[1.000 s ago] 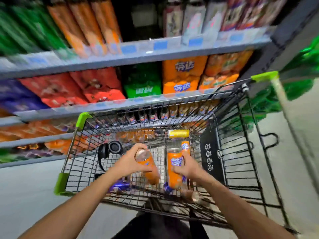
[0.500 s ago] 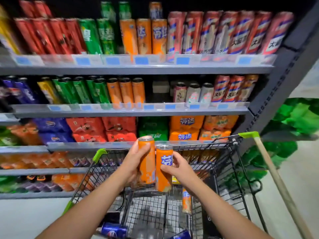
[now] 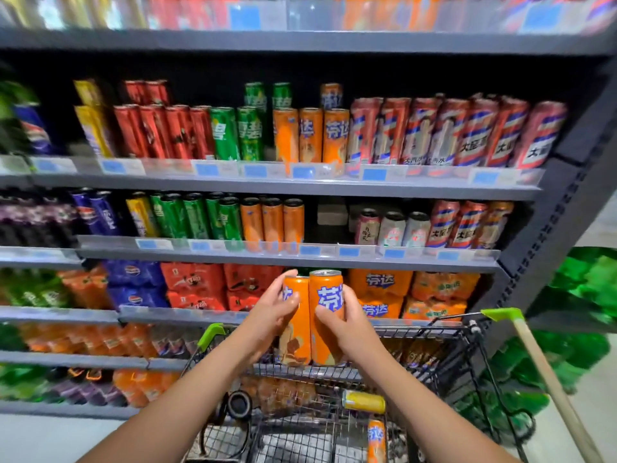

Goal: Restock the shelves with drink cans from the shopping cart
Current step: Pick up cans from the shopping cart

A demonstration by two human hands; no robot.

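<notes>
Shopping cart (image 3: 467, 332) holds yellow can (image 3: 364, 401) (on its side) and orange can (image 3: 376, 441)

Two arms show, and both are bare from the bottom edge of the picture up to the wrists. No sleeves cover them. The left hand (image 3: 272, 315) has no glove, no ring and no watch that can be seen. The right hand (image 3: 345, 324) is bare too, with nothing on the wrist. The fingers are slim with short nails. The arms are thin and smooth. The rest of the person cannot be seen.
</notes>
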